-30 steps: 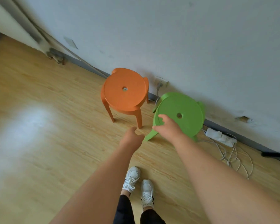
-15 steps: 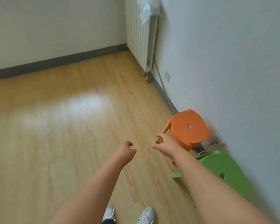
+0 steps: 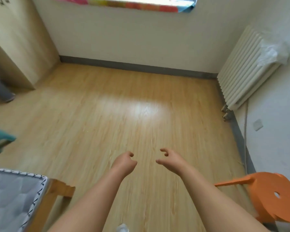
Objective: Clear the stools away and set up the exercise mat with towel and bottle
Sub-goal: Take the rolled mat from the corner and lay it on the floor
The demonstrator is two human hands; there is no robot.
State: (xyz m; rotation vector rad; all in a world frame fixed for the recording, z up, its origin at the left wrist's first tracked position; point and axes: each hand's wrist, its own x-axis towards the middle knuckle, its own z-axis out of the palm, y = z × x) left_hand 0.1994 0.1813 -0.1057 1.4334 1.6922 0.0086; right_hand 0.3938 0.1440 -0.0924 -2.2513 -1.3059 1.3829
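Observation:
The orange stool (image 3: pixel 273 198) stands by the right wall at the lower right edge of the view. The green stool is out of sight. Both my hands hang empty over the wooden floor in the middle of the view: my left hand (image 3: pixel 125 162) has loosely curled fingers, my right hand (image 3: pixel 170 159) has its fingers apart. Neither touches anything. A teal stool (image 3: pixel 0 141) shows partly at the left edge. No mat, towel or bottle can be made out.
A white radiator (image 3: pixel 244 69) with a plastic sheet on it lines the right wall. A bed corner with a grey mattress (image 3: pixel 12 198) and wooden frame is at lower left. A wooden cabinet (image 3: pixel 15 42) stands at the back left. Wooden floor (image 3: pixel 124 106) spreads between them.
My right hand let go of the green stool by the wall. My view swung left from the wall and stools to the open room. Both hands are now empty over the floor.

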